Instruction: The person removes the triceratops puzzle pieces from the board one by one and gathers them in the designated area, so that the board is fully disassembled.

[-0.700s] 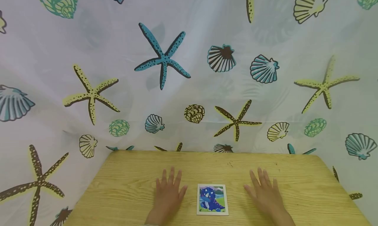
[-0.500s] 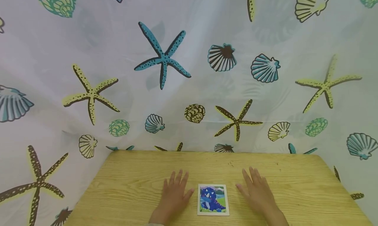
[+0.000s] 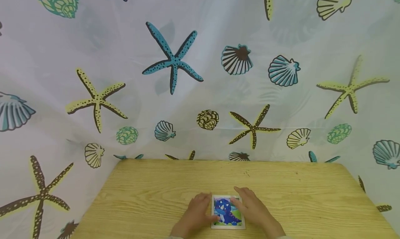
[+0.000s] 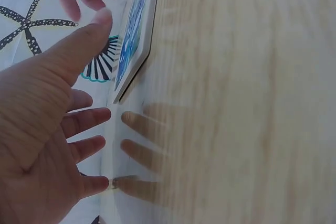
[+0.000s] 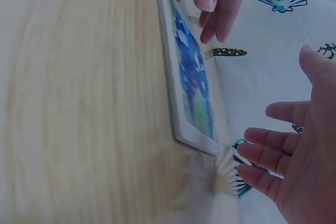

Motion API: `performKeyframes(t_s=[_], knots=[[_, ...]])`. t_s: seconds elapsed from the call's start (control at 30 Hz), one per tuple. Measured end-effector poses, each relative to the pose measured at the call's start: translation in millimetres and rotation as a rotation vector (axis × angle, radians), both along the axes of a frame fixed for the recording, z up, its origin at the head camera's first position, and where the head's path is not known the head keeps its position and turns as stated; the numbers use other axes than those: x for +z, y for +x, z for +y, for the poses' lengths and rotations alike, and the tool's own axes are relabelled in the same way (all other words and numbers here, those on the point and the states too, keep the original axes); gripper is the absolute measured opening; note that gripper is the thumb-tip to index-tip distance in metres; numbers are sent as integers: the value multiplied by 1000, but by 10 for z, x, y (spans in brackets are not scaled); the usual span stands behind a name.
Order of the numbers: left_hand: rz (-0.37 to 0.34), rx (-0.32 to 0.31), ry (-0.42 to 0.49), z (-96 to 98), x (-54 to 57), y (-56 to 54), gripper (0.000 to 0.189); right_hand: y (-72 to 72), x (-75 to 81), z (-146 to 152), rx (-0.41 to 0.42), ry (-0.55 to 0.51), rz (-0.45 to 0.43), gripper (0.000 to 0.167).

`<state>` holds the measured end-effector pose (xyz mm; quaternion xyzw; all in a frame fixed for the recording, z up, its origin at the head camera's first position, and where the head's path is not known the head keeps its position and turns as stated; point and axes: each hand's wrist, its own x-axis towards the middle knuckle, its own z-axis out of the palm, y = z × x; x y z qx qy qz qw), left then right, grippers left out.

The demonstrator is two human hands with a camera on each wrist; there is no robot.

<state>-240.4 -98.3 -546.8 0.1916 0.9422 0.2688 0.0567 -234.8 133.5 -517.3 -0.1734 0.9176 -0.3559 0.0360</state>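
Note:
A small square picture board [image 3: 227, 213] with a white border and a blue horned dinosaur lies flat on the wooden table. My left hand [image 3: 197, 212] hovers just beside its left edge, thumb reaching over the near left corner. On the other side is my right hand [image 3: 253, 209], its thumb above the picture's upper right part. Both hands have spread, relaxed fingers and hold nothing. In the left wrist view the board [image 4: 137, 30] shows edge-on, apart from the left fingers [image 4: 86, 121]. Likewise, the right wrist view shows a gap between the board [image 5: 191, 77] and the right hand's fingers [image 5: 268, 148].
The light wooden table [image 3: 150, 183] spreads out around the board. Behind it and along both sides hangs a white cloth [image 3: 193, 93] printed with starfish and seashells.
Both hands have moved inward from either side, toward the picture board, and their thumbs now overlap it in the head view. The head view has shifted slightly; the board stays on the table.

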Motion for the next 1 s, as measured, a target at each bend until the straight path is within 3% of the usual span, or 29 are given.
performKeyframes(t_s=[0.17, 0.4, 0.6, 1.0], knots=[[15, -7, -17, 61, 9, 1, 88, -72, -118, -89, 60, -46, -16, 59], [95, -41, -70, 73, -13, 14, 79, -165, -217, -183, 127, -6, 41, 54], [113, -56, -86, 59, -15, 21, 70, -215, -235, -287, 117, 30, 32, 44], [78, -52, -53, 60, 42, 48, 72, -239, -274, -401, 63, 82, 47, 34]])
